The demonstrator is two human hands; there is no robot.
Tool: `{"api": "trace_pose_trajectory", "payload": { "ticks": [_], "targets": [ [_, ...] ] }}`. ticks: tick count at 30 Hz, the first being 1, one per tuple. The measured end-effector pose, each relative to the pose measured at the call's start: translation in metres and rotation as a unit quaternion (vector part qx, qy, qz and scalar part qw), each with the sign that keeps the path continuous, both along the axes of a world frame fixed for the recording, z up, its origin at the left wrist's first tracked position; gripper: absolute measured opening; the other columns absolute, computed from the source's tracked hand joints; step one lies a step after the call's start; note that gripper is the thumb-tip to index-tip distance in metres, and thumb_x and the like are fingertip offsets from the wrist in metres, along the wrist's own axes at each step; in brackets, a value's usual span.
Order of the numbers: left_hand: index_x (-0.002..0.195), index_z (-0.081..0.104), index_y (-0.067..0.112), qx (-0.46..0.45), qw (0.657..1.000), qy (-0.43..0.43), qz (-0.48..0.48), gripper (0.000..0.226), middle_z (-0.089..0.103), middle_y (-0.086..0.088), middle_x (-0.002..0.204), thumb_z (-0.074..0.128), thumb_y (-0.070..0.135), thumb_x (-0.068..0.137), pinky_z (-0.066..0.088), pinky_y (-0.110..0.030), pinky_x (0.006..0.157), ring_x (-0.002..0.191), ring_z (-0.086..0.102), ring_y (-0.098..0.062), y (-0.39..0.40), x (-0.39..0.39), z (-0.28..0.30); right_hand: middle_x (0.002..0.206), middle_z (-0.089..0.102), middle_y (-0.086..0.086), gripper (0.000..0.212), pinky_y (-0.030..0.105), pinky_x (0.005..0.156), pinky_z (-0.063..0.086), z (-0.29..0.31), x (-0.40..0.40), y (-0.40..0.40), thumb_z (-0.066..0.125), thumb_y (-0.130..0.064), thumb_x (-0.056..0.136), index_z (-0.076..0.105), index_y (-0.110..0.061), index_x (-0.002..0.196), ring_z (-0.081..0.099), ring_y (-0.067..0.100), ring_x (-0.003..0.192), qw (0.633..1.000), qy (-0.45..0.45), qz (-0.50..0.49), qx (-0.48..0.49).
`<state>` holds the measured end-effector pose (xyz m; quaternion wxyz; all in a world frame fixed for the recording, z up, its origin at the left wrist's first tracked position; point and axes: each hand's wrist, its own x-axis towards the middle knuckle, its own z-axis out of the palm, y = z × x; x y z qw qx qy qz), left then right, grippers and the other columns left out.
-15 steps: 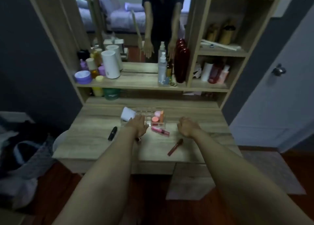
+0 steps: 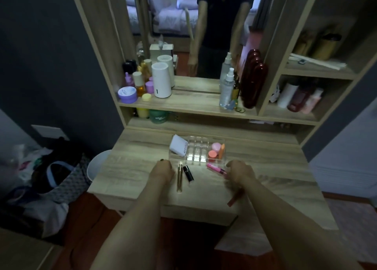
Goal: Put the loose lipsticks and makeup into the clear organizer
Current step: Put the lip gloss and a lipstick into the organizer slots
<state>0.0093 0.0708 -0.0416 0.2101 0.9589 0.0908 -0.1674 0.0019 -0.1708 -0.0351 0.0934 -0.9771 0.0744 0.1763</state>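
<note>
- My left hand (image 2: 163,170) rests curled on the dresser top (image 2: 130,176), and I can't tell if it grips anything.
- Just right of it lie a gold tube (image 2: 179,177) and a black lipstick (image 2: 188,173).
- My right hand (image 2: 239,172) is closing on the pink lip gloss (image 2: 216,168); a red tube (image 2: 234,198) pokes out beneath the wrist.
- The clear organizer (image 2: 196,150) sits just beyond, holding orange jars (image 2: 212,154) and a white card (image 2: 179,146).

Pink lip gloss (image 2: 216,168); black lipstick (image 2: 188,173); gold tube (image 2: 179,176).
</note>
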Motion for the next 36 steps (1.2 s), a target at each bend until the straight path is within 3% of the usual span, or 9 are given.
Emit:
{"api": "trace_pose_trajectory", "payload": {
  "ticks": [5, 13, 17, 21, 22, 25, 28, 30, 36],
  "targets": [
    [0.107, 0.065, -0.001, -0.020, 0.999, 0.042, 0.017, 0.032, 0.066, -0.019, 0.118, 0.052, 0.022, 0.090, 0.049, -0.035, 0.093, 0.113, 0.060, -0.031, -0.012, 0.018, -0.020, 0.122, 0.065, 0.005, 0.028, 0.037, 0.100, 0.042, -0.020, 0.013, 0.002, 0.052, -0.018, 0.087, 0.064, -0.020, 0.112, 0.058, 0.023, 0.117, 0.998, 0.015, 0.016, -0.051],
    [0.110, 0.057, 0.004, -0.021, 0.999, 0.017, 0.026, 0.029, 0.066, -0.014, 0.114, 0.059, 0.024, 0.088, 0.051, -0.038, 0.086, 0.106, 0.063, -0.028, -0.026, 0.036, -0.037, 0.118, 0.065, 0.004, 0.024, 0.036, 0.098, 0.040, -0.037, 0.026, 0.001, 0.056, -0.023, 0.086, 0.062, -0.019, 0.109, 0.060, 0.024, 0.113, 0.994, 0.035, 0.040, -0.092],
    [0.089, 0.066, -0.001, -0.025, 0.999, 0.025, 0.013, 0.024, 0.071, -0.019, 0.103, 0.061, 0.022, 0.084, 0.053, -0.036, 0.081, 0.098, 0.067, -0.030, -0.019, 0.040, -0.033, 0.120, 0.065, 0.008, 0.026, 0.036, 0.097, 0.042, -0.029, 0.028, 0.005, 0.055, -0.026, 0.086, 0.062, -0.017, 0.110, 0.059, 0.027, 0.114, 0.996, 0.030, 0.046, -0.073],
    [0.080, 0.071, 0.002, -0.075, 0.997, 0.013, 0.010, 0.018, 0.069, -0.012, 0.083, 0.069, 0.019, 0.074, 0.051, -0.031, 0.067, 0.074, 0.062, -0.022, -0.008, 0.046, -0.019, 0.114, 0.068, 0.017, 0.028, 0.035, 0.085, 0.051, -0.001, 0.039, 0.009, 0.062, -0.021, 0.082, 0.066, -0.008, 0.107, 0.065, 0.033, 0.105, 0.999, 0.005, 0.037, 0.031],
    [0.069, 0.068, 0.007, -0.090, 0.996, 0.006, -0.002, 0.013, 0.065, -0.010, 0.075, 0.070, 0.018, 0.074, 0.047, -0.029, 0.063, 0.069, 0.056, -0.019, -0.006, 0.050, -0.014, 0.114, 0.068, 0.018, 0.027, 0.035, 0.084, 0.051, 0.007, 0.043, 0.011, 0.064, -0.018, 0.083, 0.066, -0.007, 0.107, 0.065, 0.033, 0.105, 0.998, 0.006, 0.046, 0.052],
    [0.048, 0.046, 0.020, -0.162, 0.986, -0.025, -0.008, 0.037, 0.049, 0.002, 0.054, 0.068, 0.012, 0.077, 0.037, -0.020, 0.054, 0.052, 0.044, -0.010, -0.004, 0.067, 0.007, 0.101, 0.071, 0.016, 0.016, 0.031, 0.077, 0.049, 0.031, 0.057, 0.019, 0.065, -0.012, 0.084, 0.070, -0.002, 0.096, 0.067, 0.030, 0.096, 0.992, -0.013, 0.063, 0.105],
    [0.054, 0.048, 0.020, -0.252, 0.966, -0.066, 0.001, 0.036, 0.050, 0.003, 0.058, 0.067, 0.001, 0.079, 0.048, -0.023, 0.065, 0.058, 0.051, -0.009, -0.006, 0.083, 0.028, 0.086, 0.065, 0.007, 0.013, 0.027, 0.069, 0.042, 0.053, 0.071, 0.027, 0.066, -0.013, 0.085, 0.070, -0.006, 0.096, 0.060, 0.021, 0.082, 0.986, -0.049, 0.047, 0.149],
    [0.062, 0.051, 0.015, -0.296, 0.951, -0.090, 0.002, 0.030, 0.049, 0.001, 0.060, 0.066, -0.004, 0.078, 0.050, -0.029, 0.069, 0.063, 0.052, -0.014, -0.009, 0.093, 0.038, 0.093, 0.067, 0.010, 0.015, 0.027, 0.069, 0.041, 0.063, 0.081, 0.034, 0.065, -0.013, 0.086, 0.069, -0.009, 0.100, 0.060, 0.022, 0.086, 0.983, -0.089, 0.044, 0.152],
    [0.095, 0.060, 0.005, -0.334, 0.930, -0.152, -0.014, 0.019, 0.051, 0.006, 0.069, 0.065, -0.005, 0.080, 0.042, -0.013, 0.057, 0.060, 0.046, -0.005, -0.020, 0.114, 0.045, 0.114, 0.070, 0.008, 0.025, 0.038, 0.086, 0.055, 0.066, 0.098, 0.057, 0.060, -0.019, 0.091, 0.066, -0.015, 0.116, 0.065, 0.024, 0.104, 0.970, -0.196, 0.012, 0.140]
  ]
}}
